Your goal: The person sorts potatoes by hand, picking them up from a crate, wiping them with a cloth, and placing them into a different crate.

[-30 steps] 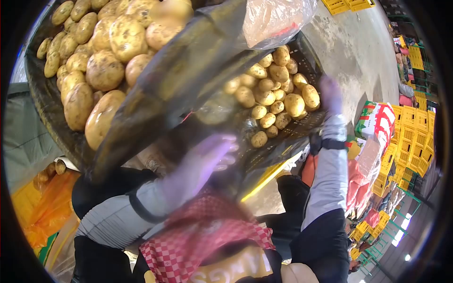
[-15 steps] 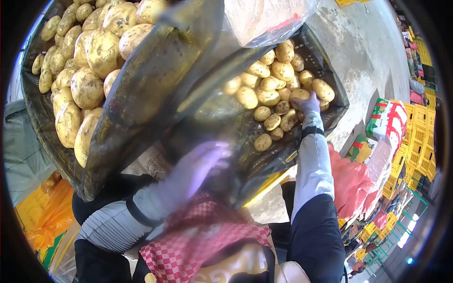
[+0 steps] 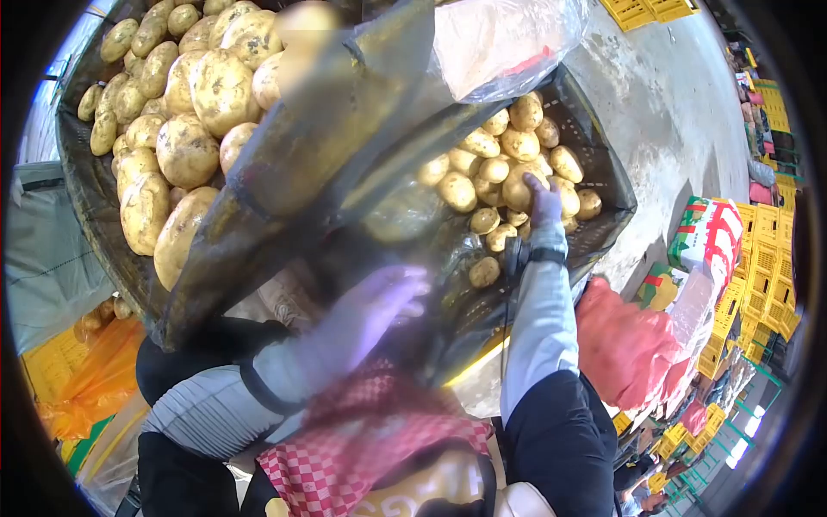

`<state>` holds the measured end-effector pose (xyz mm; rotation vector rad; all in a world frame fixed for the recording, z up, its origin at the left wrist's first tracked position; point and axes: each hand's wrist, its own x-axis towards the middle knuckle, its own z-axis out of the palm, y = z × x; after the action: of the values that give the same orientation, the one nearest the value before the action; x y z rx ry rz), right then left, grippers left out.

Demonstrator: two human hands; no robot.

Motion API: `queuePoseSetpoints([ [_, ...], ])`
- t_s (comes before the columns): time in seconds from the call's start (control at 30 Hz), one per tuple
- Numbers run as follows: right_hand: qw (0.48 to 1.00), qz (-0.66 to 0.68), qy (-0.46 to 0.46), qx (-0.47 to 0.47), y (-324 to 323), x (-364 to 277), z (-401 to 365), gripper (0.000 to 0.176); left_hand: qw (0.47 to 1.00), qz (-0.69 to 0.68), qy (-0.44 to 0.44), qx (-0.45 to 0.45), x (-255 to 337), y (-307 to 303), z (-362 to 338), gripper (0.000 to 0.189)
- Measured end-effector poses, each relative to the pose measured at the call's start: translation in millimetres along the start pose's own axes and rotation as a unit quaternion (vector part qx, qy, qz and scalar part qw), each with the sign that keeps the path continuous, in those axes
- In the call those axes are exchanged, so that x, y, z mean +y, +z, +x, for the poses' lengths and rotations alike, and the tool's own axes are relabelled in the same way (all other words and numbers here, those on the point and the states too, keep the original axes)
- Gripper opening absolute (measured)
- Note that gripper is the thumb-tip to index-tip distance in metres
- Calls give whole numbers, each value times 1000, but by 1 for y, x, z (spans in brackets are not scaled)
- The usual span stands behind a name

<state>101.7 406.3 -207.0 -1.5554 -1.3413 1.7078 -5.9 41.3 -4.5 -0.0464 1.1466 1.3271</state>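
Note:
My right hand (image 3: 544,205), in a purple glove, reaches into the black-lined crate (image 3: 607,185) on the right, with its fingers round a potato (image 3: 519,189) among the smaller potatoes there. My left hand (image 3: 372,308), gloved too and slightly blurred, hovers in front of my lap. Its fingers are stretched out and hold nothing. Larger potatoes (image 3: 187,151) with traces of soil fill a second dark-lined crate (image 3: 90,215) at the upper left. A dark plastic liner flap (image 3: 301,146) rises between the two piles.
A clear plastic bag (image 3: 500,47) with pale contents lies behind the right crate. On the right are a red bag (image 3: 629,345), a printed carton (image 3: 706,233) and stacked yellow crates (image 3: 767,267). Orange plastic (image 3: 99,379) lies at the lower left.
My right hand has shifted left and slightly down within the right crate and now grips a potato nearer the pile's middle. My left hand has barely moved. The view has shifted slightly.

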Motion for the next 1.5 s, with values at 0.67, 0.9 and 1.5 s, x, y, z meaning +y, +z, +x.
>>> queuePoseSetpoints([
  [0.67,724,-351,-462,-373,67,-130,-296,108,953,-200,217,-65,9,-15,-22,66],
  [0.9,920,93,-135,-357,95,-142,-344,111,927,-308,173,-128,39,-23,-59,52],
  [1.5,483,-692,-451,-290,519,-260,-197,65,991,-59,78,-91,21,-10,-38,49],
])
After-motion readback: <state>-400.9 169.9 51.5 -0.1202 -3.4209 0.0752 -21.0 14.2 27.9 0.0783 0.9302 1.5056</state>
